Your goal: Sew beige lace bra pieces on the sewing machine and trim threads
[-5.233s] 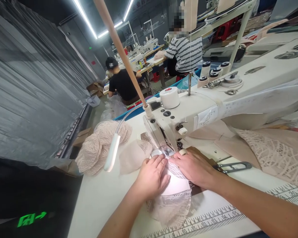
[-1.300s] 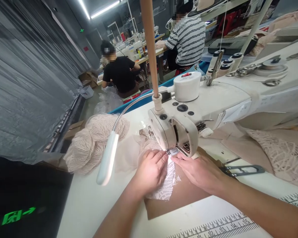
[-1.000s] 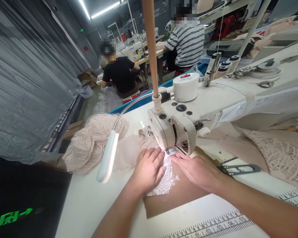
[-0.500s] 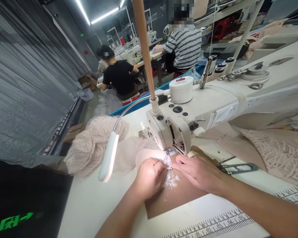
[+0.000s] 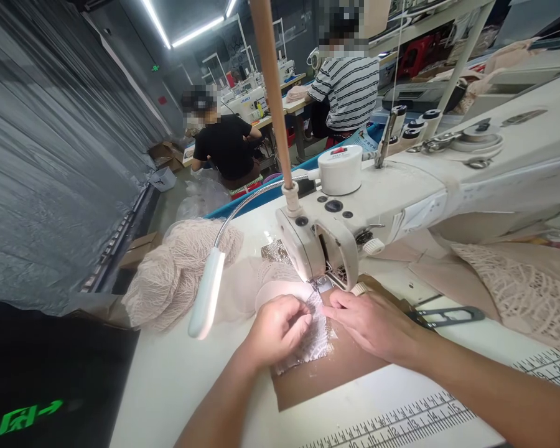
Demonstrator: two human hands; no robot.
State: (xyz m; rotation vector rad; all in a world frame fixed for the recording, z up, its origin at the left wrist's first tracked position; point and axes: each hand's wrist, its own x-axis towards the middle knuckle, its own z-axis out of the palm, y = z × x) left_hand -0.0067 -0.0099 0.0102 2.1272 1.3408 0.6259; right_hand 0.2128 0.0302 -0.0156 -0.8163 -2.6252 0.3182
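A: Seen at far left of the frame?
B: Grey plastic sheeting (image 5: 51,155) up the left side, a green exit sign (image 5: 28,415) reflected at lower left.

A: And left of centre?
B: Heaped beige lace (image 5: 177,274) at the table edge, a white lamp (image 5: 206,292) on a gooseneck just in front of it.

A: Centre?
B: Left hand (image 5: 280,328), fingers curled, pinching the lace piece (image 5: 313,339) at its left edge. Lace piece lying on brown paper (image 5: 326,373), just below the needle of the sewing machine (image 5: 392,199). A pale cup (image 5: 280,291) touching the lace piece from the upper left.

A: Right of centre?
B: Right hand (image 5: 368,323), flat with fingers stretched out, fingertips pressed on the lace piece's right edge. Holding nothing, only pressing.

A: Further right?
B: Snips (image 5: 445,316) on the table (image 5: 177,386) beside the right wrist, more lace cloth (image 5: 522,292) at right, a ruler strip (image 5: 424,420) along the lower edge.

A: Upper part?
B: Two seated people: black shirt (image 5: 224,146) upper centre-left, striped shirt (image 5: 350,87) upper centre.
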